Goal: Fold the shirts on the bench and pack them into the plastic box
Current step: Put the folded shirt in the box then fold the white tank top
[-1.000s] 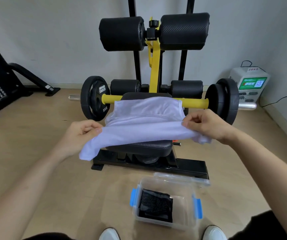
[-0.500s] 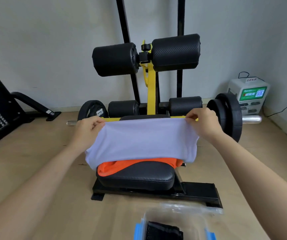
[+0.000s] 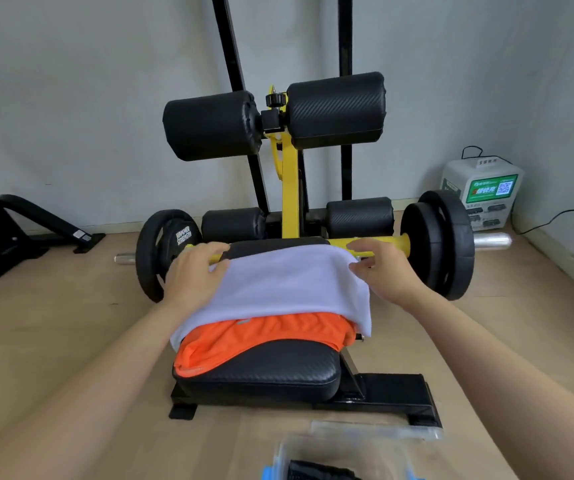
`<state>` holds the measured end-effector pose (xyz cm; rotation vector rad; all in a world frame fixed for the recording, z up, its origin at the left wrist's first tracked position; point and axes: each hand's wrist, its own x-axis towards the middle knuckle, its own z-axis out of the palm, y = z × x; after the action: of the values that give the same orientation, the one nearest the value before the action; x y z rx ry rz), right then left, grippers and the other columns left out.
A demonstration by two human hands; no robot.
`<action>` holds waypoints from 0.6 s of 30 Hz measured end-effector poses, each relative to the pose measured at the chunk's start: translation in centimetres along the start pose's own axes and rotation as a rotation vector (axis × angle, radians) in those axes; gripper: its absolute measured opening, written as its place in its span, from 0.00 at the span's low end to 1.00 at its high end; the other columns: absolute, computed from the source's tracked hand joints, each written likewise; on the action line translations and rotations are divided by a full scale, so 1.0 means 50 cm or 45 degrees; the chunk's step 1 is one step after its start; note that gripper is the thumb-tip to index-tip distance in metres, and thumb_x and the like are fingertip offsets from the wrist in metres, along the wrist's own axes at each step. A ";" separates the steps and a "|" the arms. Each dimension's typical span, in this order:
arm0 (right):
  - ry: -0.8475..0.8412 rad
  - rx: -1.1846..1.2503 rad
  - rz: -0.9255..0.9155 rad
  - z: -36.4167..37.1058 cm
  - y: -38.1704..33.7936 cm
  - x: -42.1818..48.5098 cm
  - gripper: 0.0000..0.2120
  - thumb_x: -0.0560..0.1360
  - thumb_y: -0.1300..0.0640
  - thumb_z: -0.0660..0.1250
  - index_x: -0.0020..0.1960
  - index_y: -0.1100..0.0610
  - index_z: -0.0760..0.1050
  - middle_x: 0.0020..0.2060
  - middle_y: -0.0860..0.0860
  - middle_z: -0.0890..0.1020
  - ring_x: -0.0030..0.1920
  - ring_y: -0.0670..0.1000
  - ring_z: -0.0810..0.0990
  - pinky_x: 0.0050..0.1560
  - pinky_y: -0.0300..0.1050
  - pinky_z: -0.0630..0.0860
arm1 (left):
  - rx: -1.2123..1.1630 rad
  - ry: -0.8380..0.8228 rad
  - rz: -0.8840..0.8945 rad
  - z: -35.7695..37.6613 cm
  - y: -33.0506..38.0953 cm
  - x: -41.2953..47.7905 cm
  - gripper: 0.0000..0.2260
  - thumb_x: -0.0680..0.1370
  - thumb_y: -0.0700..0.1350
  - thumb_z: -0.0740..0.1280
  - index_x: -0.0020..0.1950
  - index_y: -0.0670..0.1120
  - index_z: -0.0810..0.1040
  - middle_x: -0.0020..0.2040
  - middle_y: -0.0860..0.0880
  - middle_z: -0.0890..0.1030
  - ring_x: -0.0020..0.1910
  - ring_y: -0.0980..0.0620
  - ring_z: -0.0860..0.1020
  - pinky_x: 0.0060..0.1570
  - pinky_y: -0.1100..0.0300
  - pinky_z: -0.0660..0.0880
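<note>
The surface [image 3: 271,372], a black padded seat, runs straight away from the person, its near end below and between the two forearms. Across it lies the white shirt [image 3: 289,285], its long axis set left to right, crosswise to the pad, so both ends hang off the sides. Its far edge runs from one hand to the other, and its near edge droops toward the person. Beneath it, nearer than the hands, the orange shirt [image 3: 244,337] shows along the near side, bunched and unfolded. The box [image 3: 278,455] sits on the floor well short of the hands, close to the person and slightly toward the right arm, with something dark [image 3: 316,472] already inside.

The hands are apart, one at each far corner. The left hand [image 3: 192,275] has fairly straight fingers at the left corner, cloth lying over its thumb side. The right hand [image 3: 387,275] has bent fingers with tips at the right corner. Whether either pinches the cloth cannot be told.

Both hands are about equally near, so the next fold likely needs both, probably bringing one end across toward the other hand, along that long axis.
</note>
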<state>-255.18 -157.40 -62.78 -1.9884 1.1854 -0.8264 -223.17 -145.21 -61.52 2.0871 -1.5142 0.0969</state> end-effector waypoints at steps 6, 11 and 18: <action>-0.262 -0.146 -0.178 -0.008 0.024 -0.057 0.14 0.69 0.56 0.77 0.53 0.47 0.80 0.50 0.42 0.81 0.47 0.46 0.80 0.47 0.42 0.76 | -0.072 -0.183 0.271 -0.001 0.060 -0.117 0.14 0.73 0.58 0.70 0.56 0.56 0.84 0.56 0.60 0.82 0.58 0.54 0.76 0.60 0.56 0.71; -0.321 -0.419 -0.252 0.015 0.037 -0.098 0.18 0.68 0.54 0.77 0.56 0.51 0.78 0.50 0.45 0.79 0.51 0.48 0.78 0.51 0.43 0.75 | 0.147 -0.137 0.222 -0.010 0.026 -0.154 0.14 0.75 0.57 0.72 0.60 0.59 0.83 0.58 0.61 0.82 0.57 0.52 0.77 0.53 0.53 0.73; -0.196 -0.348 -0.331 0.014 0.022 -0.097 0.06 0.75 0.58 0.70 0.43 0.48 0.76 0.40 0.46 0.81 0.43 0.48 0.79 0.45 0.41 0.72 | 0.062 0.011 0.097 -0.035 0.021 -0.168 0.06 0.79 0.50 0.70 0.52 0.61 0.85 0.48 0.60 0.84 0.51 0.55 0.79 0.42 0.57 0.73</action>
<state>-257.03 -153.24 -64.92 -2.4209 1.0073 -0.6465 -226.73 -137.40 -62.74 2.0642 -1.6014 0.1730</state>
